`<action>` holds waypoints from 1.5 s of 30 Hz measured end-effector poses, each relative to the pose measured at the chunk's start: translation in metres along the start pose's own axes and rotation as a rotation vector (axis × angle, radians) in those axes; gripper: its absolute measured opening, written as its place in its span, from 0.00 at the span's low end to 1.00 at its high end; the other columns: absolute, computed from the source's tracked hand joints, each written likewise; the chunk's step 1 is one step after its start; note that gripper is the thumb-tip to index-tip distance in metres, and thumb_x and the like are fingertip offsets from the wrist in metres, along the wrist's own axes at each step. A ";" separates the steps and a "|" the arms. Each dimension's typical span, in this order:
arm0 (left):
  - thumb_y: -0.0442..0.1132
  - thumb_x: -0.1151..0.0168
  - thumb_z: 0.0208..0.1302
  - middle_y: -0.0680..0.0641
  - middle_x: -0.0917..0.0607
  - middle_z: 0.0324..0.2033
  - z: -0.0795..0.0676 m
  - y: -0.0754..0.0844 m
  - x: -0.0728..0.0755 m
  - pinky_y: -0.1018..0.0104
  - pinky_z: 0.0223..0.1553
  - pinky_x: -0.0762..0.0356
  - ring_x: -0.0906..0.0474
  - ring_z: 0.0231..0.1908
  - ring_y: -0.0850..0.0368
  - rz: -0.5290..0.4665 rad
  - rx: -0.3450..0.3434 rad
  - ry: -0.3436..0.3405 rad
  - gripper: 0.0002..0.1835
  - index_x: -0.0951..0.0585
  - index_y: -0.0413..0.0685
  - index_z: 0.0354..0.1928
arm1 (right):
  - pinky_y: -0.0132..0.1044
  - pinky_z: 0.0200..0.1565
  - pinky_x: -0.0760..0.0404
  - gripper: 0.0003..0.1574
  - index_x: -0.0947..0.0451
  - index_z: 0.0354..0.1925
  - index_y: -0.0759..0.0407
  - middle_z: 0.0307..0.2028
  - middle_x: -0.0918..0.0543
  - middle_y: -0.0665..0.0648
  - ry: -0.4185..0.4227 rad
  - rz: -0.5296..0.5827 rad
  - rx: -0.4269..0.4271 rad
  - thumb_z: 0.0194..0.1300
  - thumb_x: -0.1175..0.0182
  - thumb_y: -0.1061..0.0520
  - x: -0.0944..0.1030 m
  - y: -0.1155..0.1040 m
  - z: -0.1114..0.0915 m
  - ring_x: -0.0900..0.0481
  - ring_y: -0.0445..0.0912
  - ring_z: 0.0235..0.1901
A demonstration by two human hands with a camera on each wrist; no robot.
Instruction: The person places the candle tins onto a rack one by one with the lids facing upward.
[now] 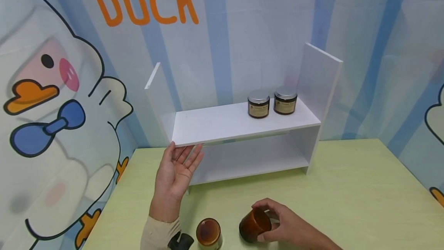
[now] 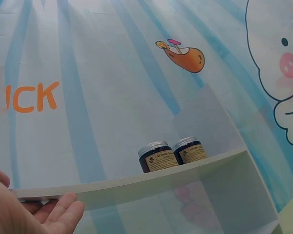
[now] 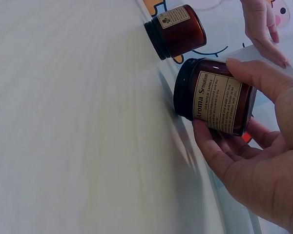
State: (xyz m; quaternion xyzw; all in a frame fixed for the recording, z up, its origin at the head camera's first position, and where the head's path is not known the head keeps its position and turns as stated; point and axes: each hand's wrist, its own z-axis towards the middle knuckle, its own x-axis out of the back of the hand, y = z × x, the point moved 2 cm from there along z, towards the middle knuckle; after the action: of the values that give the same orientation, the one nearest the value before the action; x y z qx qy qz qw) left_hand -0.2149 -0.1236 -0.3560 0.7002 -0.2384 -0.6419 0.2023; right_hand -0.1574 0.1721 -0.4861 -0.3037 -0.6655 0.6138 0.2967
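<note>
My right hand grips an amber glass candle jar near the table's front. The jar's label reads "Aroma Sensation scented candle". It is tilted, its dark lid-like end towards the table. To its left stands a second amber jar, amber base up. My left hand, palm up with fingers extended, rests at the front-left edge of the white shelf unit's upper board; fingertips lie just under that edge. Two dark jars with silver lids stand on that board's right part.
The shelf unit has a lower board and an upright right side panel. It stands at the back of a pale yellow-green table. A printed blue-and-white duck curtain hangs behind and around.
</note>
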 end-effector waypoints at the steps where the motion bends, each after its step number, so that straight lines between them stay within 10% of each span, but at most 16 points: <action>1: 0.53 0.58 0.82 0.44 0.24 0.59 0.000 0.000 0.000 0.53 0.63 0.22 0.18 0.57 0.47 0.000 0.000 0.000 0.28 0.38 0.45 0.74 | 0.38 0.54 0.16 0.41 0.37 0.70 0.66 0.62 0.25 0.63 0.003 -0.004 0.003 0.65 0.29 0.59 0.000 0.000 0.000 0.24 0.56 0.61; 45: 0.53 0.57 0.82 0.44 0.24 0.59 0.000 0.000 0.000 0.53 0.64 0.23 0.17 0.56 0.47 -0.019 0.010 0.010 0.28 0.39 0.45 0.74 | 0.38 0.50 0.15 0.40 0.36 0.68 0.65 0.63 0.27 0.65 0.007 -0.072 -0.008 0.63 0.29 0.61 0.007 -0.004 -0.001 0.23 0.56 0.57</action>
State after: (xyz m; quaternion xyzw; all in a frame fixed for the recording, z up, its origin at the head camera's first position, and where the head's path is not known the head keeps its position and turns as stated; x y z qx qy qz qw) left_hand -0.2146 -0.1242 -0.3561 0.7064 -0.2338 -0.6393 0.1939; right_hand -0.1614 0.1784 -0.4823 -0.2829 -0.6775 0.5989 0.3200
